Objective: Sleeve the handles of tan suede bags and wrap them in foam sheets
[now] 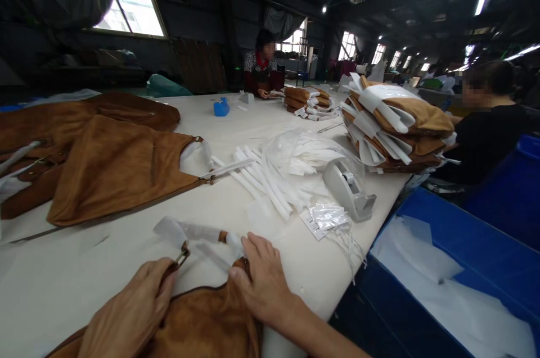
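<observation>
A brown suede bag (198,324) lies at the near edge of the white table (63,273). Its strap (202,232) is wrapped in white paper and curves away from me. My left hand (130,307) rests on the bag's left corner, its fingertips closed at the metal ring (182,257) of the strap. My right hand (261,279) presses on the bag's right corner, with thumb and fingers pinched at the strap's end.
More brown bags (105,167) lie at the left. White paper strips (261,178), a tape dispenser (350,189) and bagged tags (329,217) lie mid-table. Wrapped bags (396,127) are stacked right. A blue bin (485,245) holds white paper. Two people sit at the table.
</observation>
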{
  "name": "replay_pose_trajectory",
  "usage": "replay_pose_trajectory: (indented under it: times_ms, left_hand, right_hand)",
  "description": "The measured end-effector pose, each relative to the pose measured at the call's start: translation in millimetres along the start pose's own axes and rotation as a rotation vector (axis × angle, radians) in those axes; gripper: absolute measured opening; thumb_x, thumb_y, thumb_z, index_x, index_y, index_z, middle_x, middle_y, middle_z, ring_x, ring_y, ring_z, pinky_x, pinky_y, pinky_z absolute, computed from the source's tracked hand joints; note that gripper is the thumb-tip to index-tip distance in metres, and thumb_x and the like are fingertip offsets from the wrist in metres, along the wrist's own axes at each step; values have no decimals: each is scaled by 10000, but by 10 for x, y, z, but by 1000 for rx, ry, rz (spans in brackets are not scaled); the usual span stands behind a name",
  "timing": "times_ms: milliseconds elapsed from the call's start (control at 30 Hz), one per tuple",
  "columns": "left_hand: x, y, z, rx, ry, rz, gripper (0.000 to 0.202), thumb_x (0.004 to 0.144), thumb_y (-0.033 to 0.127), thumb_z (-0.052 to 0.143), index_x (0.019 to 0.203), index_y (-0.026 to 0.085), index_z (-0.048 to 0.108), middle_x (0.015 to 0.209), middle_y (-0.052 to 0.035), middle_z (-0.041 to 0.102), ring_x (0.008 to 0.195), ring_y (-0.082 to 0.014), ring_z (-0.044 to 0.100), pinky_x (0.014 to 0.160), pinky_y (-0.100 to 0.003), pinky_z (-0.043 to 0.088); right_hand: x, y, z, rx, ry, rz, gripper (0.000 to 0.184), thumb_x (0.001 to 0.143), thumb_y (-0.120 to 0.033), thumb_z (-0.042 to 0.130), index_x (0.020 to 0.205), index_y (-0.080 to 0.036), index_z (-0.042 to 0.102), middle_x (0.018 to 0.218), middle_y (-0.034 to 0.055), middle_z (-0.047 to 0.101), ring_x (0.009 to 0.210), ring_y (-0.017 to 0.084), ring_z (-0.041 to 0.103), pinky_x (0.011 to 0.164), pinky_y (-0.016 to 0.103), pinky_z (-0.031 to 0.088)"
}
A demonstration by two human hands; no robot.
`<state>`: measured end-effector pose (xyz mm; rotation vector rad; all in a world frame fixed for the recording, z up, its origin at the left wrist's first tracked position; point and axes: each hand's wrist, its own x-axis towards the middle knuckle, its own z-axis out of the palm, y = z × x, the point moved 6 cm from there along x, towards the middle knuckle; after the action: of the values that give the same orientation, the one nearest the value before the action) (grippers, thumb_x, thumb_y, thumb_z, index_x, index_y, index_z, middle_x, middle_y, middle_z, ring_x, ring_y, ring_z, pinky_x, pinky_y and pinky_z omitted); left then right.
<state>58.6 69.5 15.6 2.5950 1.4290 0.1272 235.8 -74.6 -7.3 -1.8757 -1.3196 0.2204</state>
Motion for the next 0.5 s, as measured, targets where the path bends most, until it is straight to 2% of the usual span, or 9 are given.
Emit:
replay_pose_trajectory:
  times_ms: [67, 133, 233, 300, 400, 500]
  left_hand:
    - [-13, -4, 12, -50, -42, -42, 376, 914, 448, 230, 1032, 265, 538, 1069, -53, 684, 888, -277, 676, 724, -332, 445]
    - [-15, -52, -27, -130, -55, -83, 350, 912, 485, 280, 1044, 278, 530, 997, -16, 698, 898, -264, 670, 739, -306, 432]
    - [-2, -128, -77, -219, -42, -127, 336, 911, 519, 329, 1037, 290, 540, 843, 28, 694, 824, -236, 660, 701, -268, 412]
    - [6, -152, -77, -258, -32, -139, 364, 903, 554, 341, 1018, 279, 550, 753, 29, 670, 762, -231, 646, 665, -264, 401]
    - [3, -157, -60, -340, -18, -144, 429, 878, 613, 339, 992, 261, 557, 665, 26, 622, 692, -230, 618, 642, -275, 402]
    - [-12, -169, -57, -421, 11, -138, 455, 857, 638, 360, 990, 255, 566, 710, 22, 641, 715, -228, 615, 671, -279, 417]
  right_hand:
    - [-9, 173, -280, 90, 105, -8, 396, 921, -312, 519, 1283, -160, 573, 1318, 149, 600, 1211, 279, 543, 1026, 466, 436]
    - [8, 404, -579, 172, 207, 35, 308, 942, -320, 481, 1162, -167, 633, 1171, 128, 673, 1094, 242, 612, 975, 407, 476]
    - [98, 653, -844, 175, 229, 74, 234, 941, -320, 476, 994, -195, 667, 991, 85, 708, 932, 217, 649, 872, 362, 510]
    - [175, 682, -829, 124, 153, 47, 235, 939, -322, 480, 998, -194, 668, 976, 84, 708, 913, 221, 650, 850, 360, 511]
    - [277, 636, -623, -55, 40, 48, 330, 935, -339, 490, 1152, -133, 629, 1054, 151, 691, 954, 273, 647, 858, 410, 503]
    - [384, 621, -422, -317, 15, 116, 458, 876, -335, 579, 1251, -71, 565, 1103, 222, 653, 1023, 354, 611, 875, 472, 472]
